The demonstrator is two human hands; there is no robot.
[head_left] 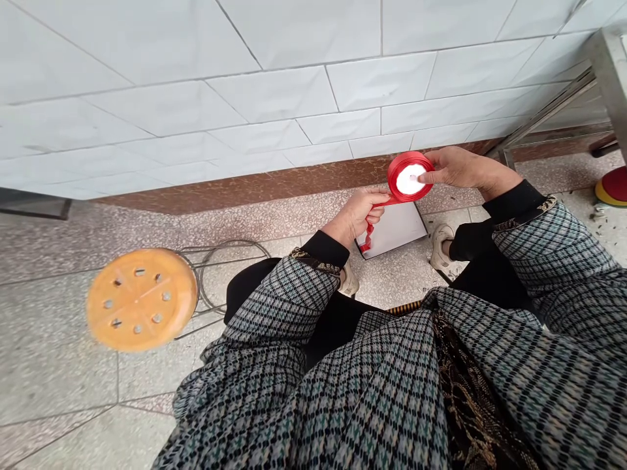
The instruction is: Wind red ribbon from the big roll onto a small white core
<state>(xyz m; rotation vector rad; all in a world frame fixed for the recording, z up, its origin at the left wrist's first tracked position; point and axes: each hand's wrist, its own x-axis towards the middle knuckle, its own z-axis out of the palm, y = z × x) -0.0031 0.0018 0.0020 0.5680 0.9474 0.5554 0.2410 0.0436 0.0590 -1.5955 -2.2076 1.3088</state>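
My right hand [453, 168] grips a roll of red ribbon [396, 176] by its right side, with a finger or thumb over the white centre. Just left of and below the roll, my left hand [359, 212] pinches the ribbon's free stretch [385, 202]. The loose tail of ribbon [368, 238] hangs crinkled beneath my left hand. Under it on the floor lies a flat white board or tray [396, 228] with a dark edge. Part of the board is hidden behind my left hand and the ribbon.
An orange round stool [142, 300] with holes in its seat stands at the left, on metal legs. White wall tiles [279, 91] rise ahead. A metal frame [607, 85] stands at the right, near a red and yellow object [614, 186]. My shoes [442, 248] rest on the speckled floor.
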